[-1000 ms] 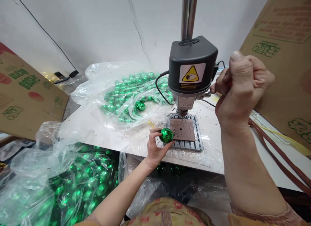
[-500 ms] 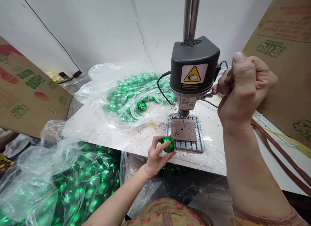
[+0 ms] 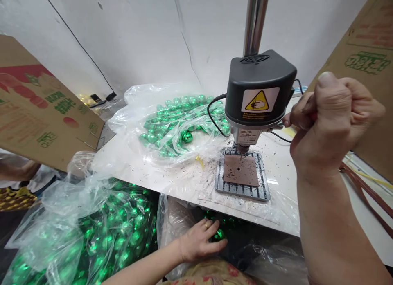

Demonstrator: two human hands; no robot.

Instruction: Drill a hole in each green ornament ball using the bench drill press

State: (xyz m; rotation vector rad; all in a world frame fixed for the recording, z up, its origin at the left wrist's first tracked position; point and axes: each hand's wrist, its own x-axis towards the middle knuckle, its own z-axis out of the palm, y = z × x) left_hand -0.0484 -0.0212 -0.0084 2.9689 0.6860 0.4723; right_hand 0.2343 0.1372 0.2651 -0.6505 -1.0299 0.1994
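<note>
My left hand point(image 3: 203, 239) is below the table's front edge, with thumb and fingers apart. A shiny green faceted ball point(image 3: 219, 235) shows just past its fingertips, looking smaller than the one held before. My right hand point(image 3: 330, 121) is closed in a fist around the feed lever of the bench drill press point(image 3: 260, 90); the fingers hide most of the lever. Under the drill bit, a brown square pad point(image 3: 231, 174) with a dark hole lies on the slotted metal base point(image 3: 242, 193), strewn with dark shavings.
A clear plastic bag of green balls point(image 3: 184, 113) lies on the white table point(image 3: 119, 166). Another full bag point(image 3: 107, 236) stands below left. Cardboard boxes point(image 3: 46, 109) flank the table. A brown strap point(image 3: 365, 191) lies right. Another person's arm point(image 3: 21, 170) shows at far left.
My left hand has moved from beside the drill base down below the table edge, and its grip on the green ball has opened. My right hand stays on the lever. The view has shifted slightly.
</note>
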